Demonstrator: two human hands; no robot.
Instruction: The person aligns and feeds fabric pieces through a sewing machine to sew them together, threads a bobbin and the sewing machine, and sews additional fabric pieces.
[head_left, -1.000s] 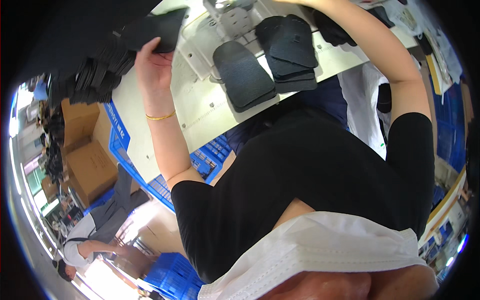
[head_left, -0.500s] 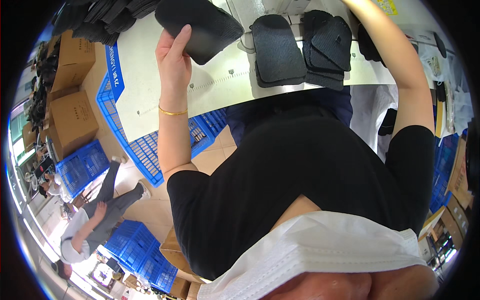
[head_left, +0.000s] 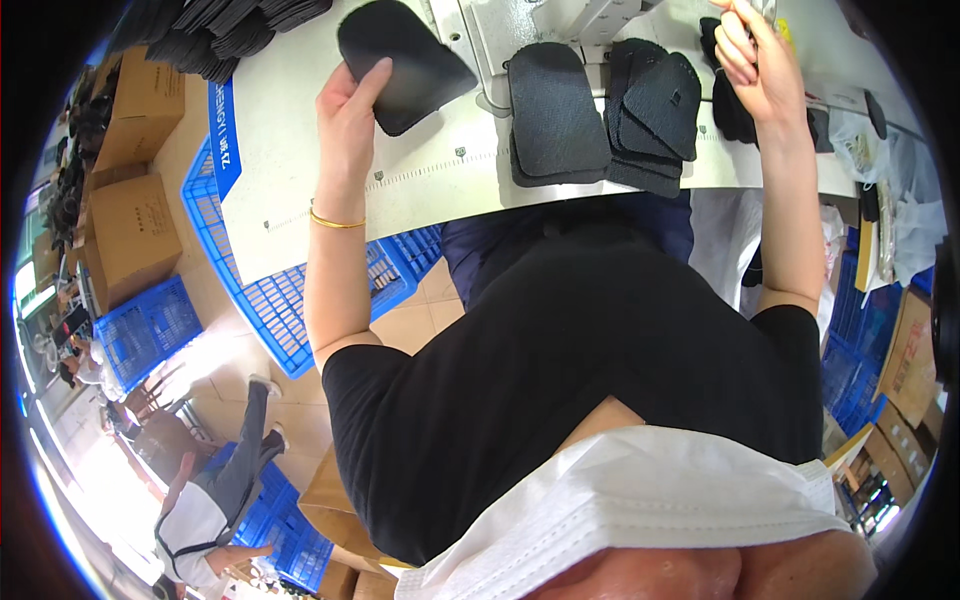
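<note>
My left hand (head_left: 348,105) pinches a flat black fabric piece (head_left: 402,68) with rounded corners between thumb and fingers, held over the left of the white sewing table (head_left: 330,190). At the upper right, my right hand (head_left: 762,65) is raised with its fingers curled in. A small greyish thing shows by its fingertips, too cut off by the top edge to name. Between the hands lie a stack of similar black pieces (head_left: 558,110) and, touching it on the right, a second, fanned stack of black pieces (head_left: 660,115), both near the table's front edge.
The base of a white machine (head_left: 600,20) stands behind the stacks. More black pieces (head_left: 215,35) are heaped at the far left. A blue plastic crate (head_left: 270,310) is below the table's left side, with cardboard boxes (head_left: 132,235) beyond. Another person (head_left: 220,500) is at lower left.
My right hand has come down from beyond the top edge into view, its forearm now upright. The black piece in my left hand has turned slightly. The other person has moved.
</note>
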